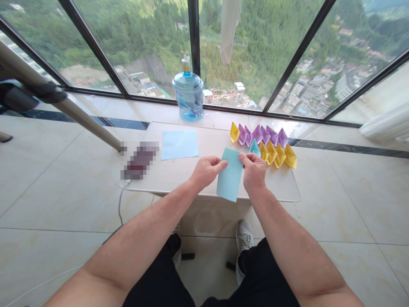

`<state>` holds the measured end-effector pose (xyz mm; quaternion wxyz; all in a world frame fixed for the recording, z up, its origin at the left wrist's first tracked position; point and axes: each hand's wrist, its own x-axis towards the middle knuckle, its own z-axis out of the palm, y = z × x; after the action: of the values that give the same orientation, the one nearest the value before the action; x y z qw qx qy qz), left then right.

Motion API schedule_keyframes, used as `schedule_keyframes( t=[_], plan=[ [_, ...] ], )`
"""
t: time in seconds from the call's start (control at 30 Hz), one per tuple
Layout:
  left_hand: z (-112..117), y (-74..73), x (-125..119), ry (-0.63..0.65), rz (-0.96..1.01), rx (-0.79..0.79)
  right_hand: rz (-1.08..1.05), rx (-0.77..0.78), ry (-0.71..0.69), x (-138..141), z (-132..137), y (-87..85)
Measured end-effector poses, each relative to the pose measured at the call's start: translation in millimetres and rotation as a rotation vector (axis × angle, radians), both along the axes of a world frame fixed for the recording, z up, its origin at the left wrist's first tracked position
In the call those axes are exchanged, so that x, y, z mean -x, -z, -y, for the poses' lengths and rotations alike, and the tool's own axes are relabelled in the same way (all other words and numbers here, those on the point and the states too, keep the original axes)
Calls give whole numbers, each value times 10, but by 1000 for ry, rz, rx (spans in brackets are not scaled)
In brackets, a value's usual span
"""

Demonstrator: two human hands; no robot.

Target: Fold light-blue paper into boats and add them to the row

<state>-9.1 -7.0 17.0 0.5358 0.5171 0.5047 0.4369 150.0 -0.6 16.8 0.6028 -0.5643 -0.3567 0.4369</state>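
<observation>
My left hand (207, 170) and my right hand (254, 170) both pinch the top edge of a light blue folded paper (230, 181), which hangs down over the near edge of a low white table (179, 175). Just behind my right hand sits a small teal folded paper boat (254, 148). Beside it lie rows of yellow paper boats (277, 154) and purple paper boats (262, 135). A flat light blue sheet (179, 144) lies on the table to the left.
A blurred dark object (139, 160) with a white cable lies at the table's left end. A blue water jug (188, 96) stands by the window behind the table. A slanted pole (64, 104) crosses the left. My legs and a shoe (243, 238) are below.
</observation>
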Motion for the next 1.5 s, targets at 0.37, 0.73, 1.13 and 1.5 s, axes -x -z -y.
schedule_keyframes(
  t=[0.37,0.73,1.13,1.5],
  plan=[
    [-62,-17,97,25,-29,40,-51,55,-224,-77,-64,52],
    [11,-97,75,356,-338,-20,403,173,-658,-237,-4,-176],
    [-35,-161,109,269,-346,-69,305,135,-485,-131,-3,-117],
    [-168,-210,342,292,-439,-43,191,149,-313,-352,-101,-126]
  ],
)
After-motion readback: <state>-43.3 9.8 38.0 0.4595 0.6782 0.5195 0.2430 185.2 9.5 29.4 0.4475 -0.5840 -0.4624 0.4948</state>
